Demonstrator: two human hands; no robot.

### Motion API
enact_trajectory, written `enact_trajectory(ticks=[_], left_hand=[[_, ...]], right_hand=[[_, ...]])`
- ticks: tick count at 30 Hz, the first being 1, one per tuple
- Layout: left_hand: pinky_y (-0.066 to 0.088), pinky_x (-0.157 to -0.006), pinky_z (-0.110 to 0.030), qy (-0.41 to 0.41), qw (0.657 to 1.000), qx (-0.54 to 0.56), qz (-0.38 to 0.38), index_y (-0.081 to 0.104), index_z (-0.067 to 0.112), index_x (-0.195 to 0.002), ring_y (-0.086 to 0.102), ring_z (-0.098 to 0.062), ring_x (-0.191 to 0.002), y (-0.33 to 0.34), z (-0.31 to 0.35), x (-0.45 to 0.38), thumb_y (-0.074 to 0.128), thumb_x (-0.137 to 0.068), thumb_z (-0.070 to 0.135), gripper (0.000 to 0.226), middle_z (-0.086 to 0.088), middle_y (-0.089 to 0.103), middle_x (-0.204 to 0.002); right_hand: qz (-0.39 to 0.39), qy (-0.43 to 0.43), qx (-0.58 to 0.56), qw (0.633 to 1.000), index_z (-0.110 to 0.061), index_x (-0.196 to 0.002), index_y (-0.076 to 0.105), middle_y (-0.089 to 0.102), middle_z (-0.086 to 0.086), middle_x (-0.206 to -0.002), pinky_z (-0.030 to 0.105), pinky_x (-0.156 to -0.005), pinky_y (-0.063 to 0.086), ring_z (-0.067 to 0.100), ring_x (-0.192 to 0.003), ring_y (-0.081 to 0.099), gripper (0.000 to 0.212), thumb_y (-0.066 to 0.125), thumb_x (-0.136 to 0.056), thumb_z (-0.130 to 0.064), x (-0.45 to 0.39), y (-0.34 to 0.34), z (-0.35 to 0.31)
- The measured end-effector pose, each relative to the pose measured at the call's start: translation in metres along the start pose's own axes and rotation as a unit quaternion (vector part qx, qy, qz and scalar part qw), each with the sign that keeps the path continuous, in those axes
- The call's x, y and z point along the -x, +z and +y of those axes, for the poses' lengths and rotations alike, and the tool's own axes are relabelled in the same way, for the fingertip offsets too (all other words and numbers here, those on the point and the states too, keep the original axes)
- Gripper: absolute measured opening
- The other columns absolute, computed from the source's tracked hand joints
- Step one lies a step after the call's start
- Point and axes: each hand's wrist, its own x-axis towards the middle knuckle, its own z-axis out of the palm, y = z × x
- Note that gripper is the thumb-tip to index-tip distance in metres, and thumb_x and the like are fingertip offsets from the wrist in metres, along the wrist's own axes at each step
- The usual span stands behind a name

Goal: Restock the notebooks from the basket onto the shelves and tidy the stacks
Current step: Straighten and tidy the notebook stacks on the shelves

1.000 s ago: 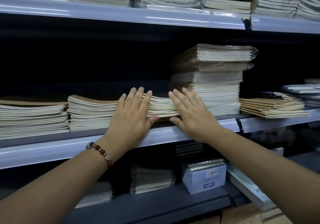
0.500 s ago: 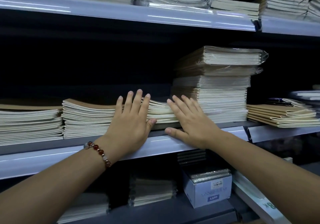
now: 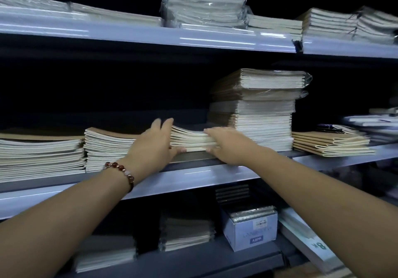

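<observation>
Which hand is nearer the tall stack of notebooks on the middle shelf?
Right. The right hand lies at the tall stack's base; the left hand is across the short stack between them.

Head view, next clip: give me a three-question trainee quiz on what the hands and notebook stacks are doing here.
1. True or false: both hands grip the short notebook stack on the middle shelf.
2. Which wrist wears the beaded bracelet?
3. The tall stack stands on which side of the short stack: A left, B right?

Key: 1 true: left hand and right hand hold its ends. 2 left. 3 B.
</observation>
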Motion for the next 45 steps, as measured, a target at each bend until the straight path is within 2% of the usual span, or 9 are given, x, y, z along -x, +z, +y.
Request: enact_trajectory(ticks=[5, 9, 15, 18, 22, 24, 32, 40, 45], left_hand=[[0.047, -0.087, -0.034, 0.001, 1.000, -0.020, -0.012, 0.021, 0.020, -0.154, 0.059, -0.026, -0.114, -0.011, -0.005, 0.004, 0.062, -0.087, 0.061, 0.088, -0.004, 0.062, -0.129], [0.038, -0.075, -0.032, 0.010, 1.000, -0.019, -0.007, 0.029, 0.023, -0.148, 0.052, -0.020, -0.087, -0.010, -0.001, 0.002, 0.066, -0.085, 0.058, 0.082, 0.002, 0.057, -0.095], [0.045, -0.093, -0.039, 0.014, 1.000, 0.010, -0.009, 0.035, 0.029, -0.148, 0.055, -0.026, -0.121, -0.002, -0.011, -0.016, 0.079, -0.074, 0.054, 0.090, -0.002, 0.059, -0.135], [0.045, -0.095, -0.039, 0.009, 1.000, 0.005, -0.007, 0.040, 0.030, -0.146, 0.053, -0.027, -0.123, 0.001, -0.016, -0.023, 0.081, -0.072, 0.054, 0.088, -0.001, 0.059, -0.135], [0.043, -0.096, -0.039, 0.015, 1.000, -0.002, 0.007, 0.040, 0.030, -0.147, 0.053, -0.026, -0.123, 0.005, -0.019, -0.020, 0.075, -0.077, 0.057, 0.082, -0.001, 0.059, -0.135], [0.037, -0.102, -0.040, 0.022, 1.000, 0.012, 0.005, 0.038, 0.033, -0.148, 0.049, -0.025, -0.126, 0.004, -0.023, -0.016, 0.069, -0.082, 0.060, 0.078, 0.000, 0.056, -0.138], [0.037, -0.111, -0.045, 0.029, 0.995, 0.083, -0.041, 0.040, 0.043, -0.146, 0.044, -0.024, -0.134, -0.003, -0.036, -0.022, 0.070, -0.080, 0.061, 0.075, 0.002, 0.052, -0.144], [0.045, -0.106, -0.043, -0.003, 0.996, 0.067, -0.050, 0.043, 0.032, -0.147, 0.050, -0.023, -0.131, -0.004, -0.023, -0.034, 0.081, -0.076, 0.048, 0.082, 0.002, 0.052, -0.146], [0.044, -0.104, -0.041, 0.026, 0.999, 0.019, -0.027, 0.035, 0.032, -0.152, 0.048, -0.026, -0.133, -0.003, -0.024, -0.018, 0.071, -0.086, 0.050, 0.077, -0.001, 0.051, -0.147]], right_hand=[[-0.018, 0.014, 0.027, 0.999, -0.031, -0.156, 0.025, 0.034, -0.006, -0.158, 0.041, -0.110, 0.038, 0.023, -0.142, 0.036, 0.058, 0.048, -0.103, -0.037, 0.012, -0.014, 0.003], [0.001, 0.007, 0.050, 0.999, -0.034, -0.154, 0.030, 0.039, -0.008, -0.156, 0.036, -0.106, 0.041, 0.021, -0.139, 0.041, 0.056, 0.050, -0.102, -0.038, 0.008, -0.015, 0.004], [0.044, -0.013, 0.071, 0.996, -0.035, -0.147, 0.041, 0.056, -0.008, -0.140, 0.034, -0.090, 0.047, 0.021, -0.124, 0.054, 0.057, 0.058, -0.095, -0.049, -0.004, -0.005, 0.013], [0.061, -0.025, 0.077, 0.995, -0.030, -0.145, 0.042, 0.057, -0.007, -0.136, 0.036, -0.088, 0.049, 0.021, -0.122, 0.055, 0.055, 0.056, -0.096, -0.050, -0.006, 0.004, 0.012], [0.032, -0.030, 0.072, 0.996, -0.032, -0.153, 0.032, 0.044, -0.009, -0.153, 0.036, -0.101, 0.045, 0.020, -0.135, 0.046, 0.064, 0.052, -0.096, -0.055, 0.002, -0.003, 0.013], [0.023, -0.036, 0.089, 0.995, -0.033, -0.153, 0.031, 0.043, -0.009, -0.153, 0.035, -0.100, 0.046, 0.019, -0.135, 0.047, 0.062, 0.053, -0.098, -0.050, 0.003, -0.008, 0.012], [0.036, -0.034, 0.117, 0.992, -0.040, -0.144, 0.043, 0.058, -0.009, -0.138, 0.038, -0.091, 0.051, 0.020, -0.123, 0.056, 0.051, 0.058, -0.096, -0.047, -0.004, -0.015, 0.018], [0.034, 0.019, 0.121, 0.992, -0.033, -0.129, 0.057, 0.068, 0.001, -0.117, 0.038, -0.083, 0.051, 0.028, -0.108, 0.060, 0.039, 0.062, -0.093, -0.046, -0.012, -0.015, 0.010], [-0.003, 0.032, 0.083, 0.996, -0.035, -0.144, 0.047, 0.062, 0.001, -0.133, 0.039, -0.093, 0.049, 0.029, -0.121, 0.055, 0.053, 0.054, -0.095, -0.055, -0.003, -0.016, 0.002]])
